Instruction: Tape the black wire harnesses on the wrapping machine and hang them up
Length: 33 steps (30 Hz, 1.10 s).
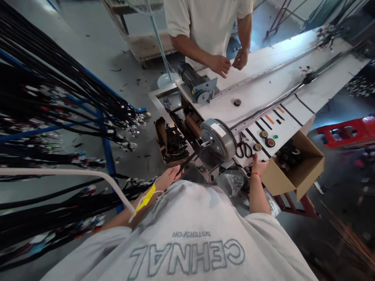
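Observation:
My left hand (pixel 169 176) is closed around the end of a black cable (pixel 191 158), which runs up to the hub of a round metal wheel (pixel 219 139) at the table's near end. At the table's front edge is my right hand (pixel 259 166), just below a tape roll (pixel 257 147); its fingers are partly hidden, and I cannot make out whether it holds anything. Black-handled scissors (pixel 244 149) lie between the wheel and that roll. More tape rolls (pixel 264 134) and black and orange strips (pixel 269 119) are farther along the white table (pixel 254 93).
Across the table stands a person (pixel 209 31), both hands near a black motor (pixel 191 80). Bundles of black cables (pixel 73 74) hang on a blue rack at left. An open cardboard box (pixel 307 171) is by the right edge, a red stand (pixel 348 130) beyond it.

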Available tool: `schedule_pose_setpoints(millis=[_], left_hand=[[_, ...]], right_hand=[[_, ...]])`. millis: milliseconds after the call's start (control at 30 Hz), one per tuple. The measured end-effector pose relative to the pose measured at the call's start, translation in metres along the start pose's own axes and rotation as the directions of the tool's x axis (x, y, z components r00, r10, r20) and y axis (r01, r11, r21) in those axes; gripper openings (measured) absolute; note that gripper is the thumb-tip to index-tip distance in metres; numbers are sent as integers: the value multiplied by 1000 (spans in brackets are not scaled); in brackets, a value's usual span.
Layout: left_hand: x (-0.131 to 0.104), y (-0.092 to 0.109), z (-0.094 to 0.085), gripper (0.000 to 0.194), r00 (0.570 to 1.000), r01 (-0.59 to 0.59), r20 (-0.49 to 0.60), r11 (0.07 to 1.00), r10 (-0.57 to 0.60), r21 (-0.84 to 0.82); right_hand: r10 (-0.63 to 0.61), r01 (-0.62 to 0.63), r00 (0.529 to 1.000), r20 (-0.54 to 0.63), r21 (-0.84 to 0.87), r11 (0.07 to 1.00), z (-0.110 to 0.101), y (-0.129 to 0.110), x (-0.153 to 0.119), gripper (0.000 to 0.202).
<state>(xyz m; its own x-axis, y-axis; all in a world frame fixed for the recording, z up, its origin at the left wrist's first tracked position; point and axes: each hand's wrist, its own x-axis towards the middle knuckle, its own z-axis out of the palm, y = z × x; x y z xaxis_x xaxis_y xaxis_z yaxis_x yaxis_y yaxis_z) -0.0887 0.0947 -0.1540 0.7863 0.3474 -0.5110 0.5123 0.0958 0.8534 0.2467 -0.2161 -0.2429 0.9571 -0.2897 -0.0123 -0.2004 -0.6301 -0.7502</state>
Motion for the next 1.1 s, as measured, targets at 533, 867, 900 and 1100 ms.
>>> schedule_pose_setpoints(millis=[533,867,900,1100], left_hand=[[13,15,5,64,989,-125,-42,958,141,257],[53,22,23,73,989,-149,2,983,150,104],[56,20,23,73,992,-125,33,990,123,59],[58,9,-2,69,959,61,283,990,-22,-129]], right_hand=[[-15,13,999,-48,-40,999,0,-2,-1,83],[-15,11,996,-93,-48,999,1,-1,-2,82],[-10,5,995,-95,-50,999,2,-1,-2,81],[-5,3,999,-39,-65,998,0,-1,-1,76]])
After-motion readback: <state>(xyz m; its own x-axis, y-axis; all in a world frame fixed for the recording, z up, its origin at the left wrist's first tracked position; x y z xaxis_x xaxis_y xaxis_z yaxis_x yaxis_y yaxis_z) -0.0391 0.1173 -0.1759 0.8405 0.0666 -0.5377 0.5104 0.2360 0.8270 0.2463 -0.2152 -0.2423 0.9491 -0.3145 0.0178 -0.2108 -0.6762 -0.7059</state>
